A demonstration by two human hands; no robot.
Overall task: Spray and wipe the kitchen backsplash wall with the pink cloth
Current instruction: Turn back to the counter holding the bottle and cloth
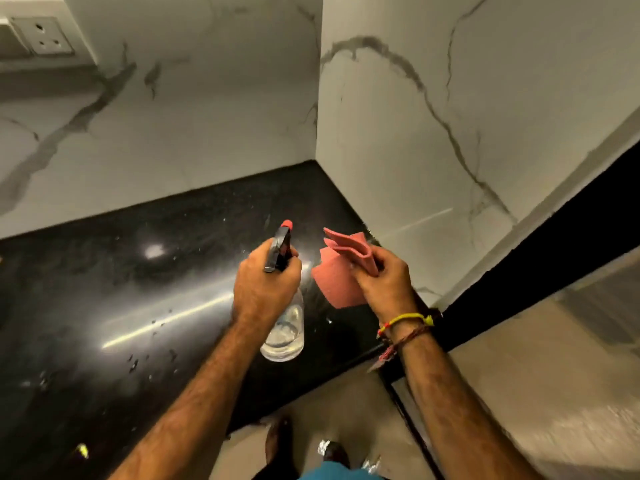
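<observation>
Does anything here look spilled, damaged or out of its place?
Only small things. Water droplets lie scattered on the black counter, likely spray. The left hand grips the spray bottle; the right hand holds the pink cloth. The marble wall shows dark veins, not cracks.

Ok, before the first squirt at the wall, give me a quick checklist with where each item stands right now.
1. Spray bottle in the left hand: ok, fingers wrapped round its neck.
2. Nozzle aimed at the marble wall: ok, it points toward the corner.
3. Liquid in the bottle: ok, some shows in the clear lower part.
4. Pink cloth ready in the right hand: ok, held folded, off the counter.
5. Finger on the trigger: cannot tell, hidden behind the hand.
6. Wall socket out of the spray line: ok, far up on the left.
</observation>
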